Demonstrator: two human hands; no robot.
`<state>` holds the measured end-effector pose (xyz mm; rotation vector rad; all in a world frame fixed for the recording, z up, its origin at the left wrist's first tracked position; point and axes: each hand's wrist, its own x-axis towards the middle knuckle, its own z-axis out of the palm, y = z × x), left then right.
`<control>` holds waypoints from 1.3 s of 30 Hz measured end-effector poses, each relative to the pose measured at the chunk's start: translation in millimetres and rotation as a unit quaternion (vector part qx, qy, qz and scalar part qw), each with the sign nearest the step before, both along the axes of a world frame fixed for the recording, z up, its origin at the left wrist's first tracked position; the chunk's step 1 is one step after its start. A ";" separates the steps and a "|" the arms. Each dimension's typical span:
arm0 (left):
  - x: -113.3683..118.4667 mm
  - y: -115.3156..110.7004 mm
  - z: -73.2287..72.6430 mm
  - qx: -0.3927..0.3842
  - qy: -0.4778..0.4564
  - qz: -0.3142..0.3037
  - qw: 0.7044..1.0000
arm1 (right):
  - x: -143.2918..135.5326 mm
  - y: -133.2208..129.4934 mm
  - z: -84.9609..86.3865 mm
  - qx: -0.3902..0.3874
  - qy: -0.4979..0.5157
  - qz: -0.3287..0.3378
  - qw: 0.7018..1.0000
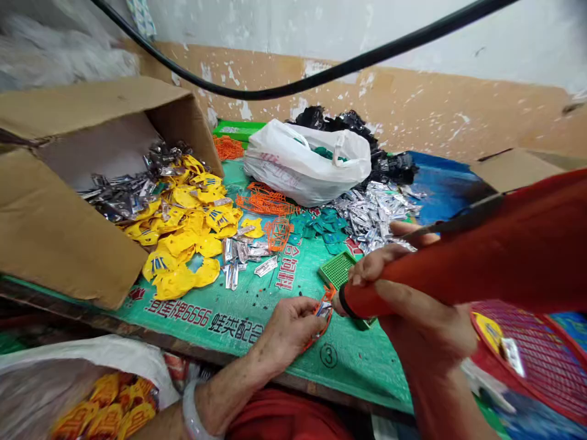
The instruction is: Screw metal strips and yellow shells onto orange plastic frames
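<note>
My left hand [291,327] pinches an orange plastic part [329,294] with a small silver plate [323,307] on it, just above the green mat. Wrapped round a thick red tubular tool [413,269] with a black ring is my right hand [422,324]. The tool's front end points at the orange part and meets it or comes very close; its tip is hard to make out. A small green plastic basket [338,269] sits behind, partly hidden by the tool and right hand.
Yellow plastic parts [183,244] spill from a cardboard box [68,226] at left. Farther back are silver plates [373,211], teal pieces [328,226], orange frames [266,198] and a white bag [307,162]. A red mesh basket [541,348] stands right. A black cable [275,93] crosses above.
</note>
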<state>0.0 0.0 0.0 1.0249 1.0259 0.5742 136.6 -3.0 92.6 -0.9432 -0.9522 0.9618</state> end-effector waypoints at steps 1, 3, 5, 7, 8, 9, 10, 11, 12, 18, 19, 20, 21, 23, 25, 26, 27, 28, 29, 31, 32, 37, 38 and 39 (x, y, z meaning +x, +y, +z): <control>-0.3 0.2 0.1 0.003 -0.002 -0.005 1.000 | 0.3 0.6 -1.0 0.006 0.006 0.002 1.000; -0.7 0.3 0.2 0.005 -0.007 -0.010 1.000 | 0.7 1.5 -2.6 0.016 0.014 0.008 1.000; -0.6 -0.2 0.3 0.002 -0.012 -0.011 1.000 | 1.0 1.7 -3.3 0.024 0.019 0.017 0.999; 0.1 -1.1 0.4 -0.007 -0.017 -0.007 1.000 | 1.3 1.2 -3.5 0.031 0.015 0.024 0.999; 0.6 -1.7 0.6 -0.011 -0.020 -0.004 1.000 | 1.6 0.8 -3.6 0.033 0.009 0.024 0.999; 1.2 -2.1 0.7 -0.017 -0.024 -0.001 1.000 | 2.1 0.2 -3.8 0.034 0.002 0.025 0.999; 1.7 -2.5 0.8 -0.020 -0.029 0.002 0.999 | 2.9 -0.3 -4.3 0.033 -0.007 0.026 0.999; 2.2 -2.7 0.8 -0.021 -0.038 0.005 0.999 | 3.9 -0.8 -5.0 0.032 -0.017 0.029 0.999; 2.6 -2.9 0.8 -0.021 -0.049 0.008 0.999 | 5.2 -1.2 -6.0 0.029 -0.031 0.033 0.999; 3.7 -3.0 0.4 -0.021 -0.073 0.022 0.997 | 11.2 -0.4 -13.5 0.028 -0.087 0.039 0.995; 3.6 -3.0 0.2 -0.022 -0.068 0.024 0.997 | 11.1 -0.1 -14.7 0.033 -0.082 0.039 0.995; 3.4 -3.2 0.0 -0.021 -0.063 0.025 0.997 | 10.7 0.2 -16.0 0.038 -0.074 0.044 0.996; 3.2 -3.4 -0.3 -0.020 -0.056 0.027 0.998 | 10.0 0.3 -17.2 0.045 -0.065 0.052 0.995; 2.6 -3.9 -1.0 -0.020 -0.044 0.030 0.998 | 7.9 0.4 -19.9 0.062 -0.044 0.062 0.995; 1.9 -4.4 -1.0 -0.024 -0.034 0.033 0.999 | 5.4 0.0 -22.1 0.072 -0.035 0.060 0.995; 1.4 -4.6 -0.7 -0.027 -0.032 0.034 0.999 | 4.1 -0.3 -23.0 0.074 -0.037 0.051 0.995; 1.1 -4.8 -0.1 -0.029 -0.033 0.036 0.998 | 2.9 -0.6 -23.7 0.075 -0.042 0.039 0.996; 0.8 -4.9 0.8 -0.032 -0.035 0.037 0.998 | 1.8 -0.9 -24.2 0.075 -0.048 0.029 0.996; 0.7 -5.0 1.8 -0.034 -0.038 0.037 0.998 | 1.0 -1.3 -24.7 0.076 -0.053 0.020 0.996; 1.1 -5.2 3.7 -0.040 -0.045 0.036 0.998 | 0.2 -2.1 -25.9 0.076 -0.059 0.010 0.995; 1.6 -5.3 4.5 -0.045 -0.048 0.036 0.997 | 0.2 -2.5 -26.5 0.076 -0.060 0.011 0.995; 3.9 -5.2 6.4 -0.084 -0.082 0.059 0.991 | 1.5 -4.8 -25.7 0.081 -0.055 0.023 0.995; 3.4 -4.9 7.0 -0.094 -0.088 0.063 0.990 | 1.5 -5.2 -23.6 0.084 -0.047 0.027 0.995; 2.5 -4.5 7.7 -0.103 -0.089 0.063 0.989 | 1.5 -5.4 -20.7 0.090 -0.033 0.032 0.995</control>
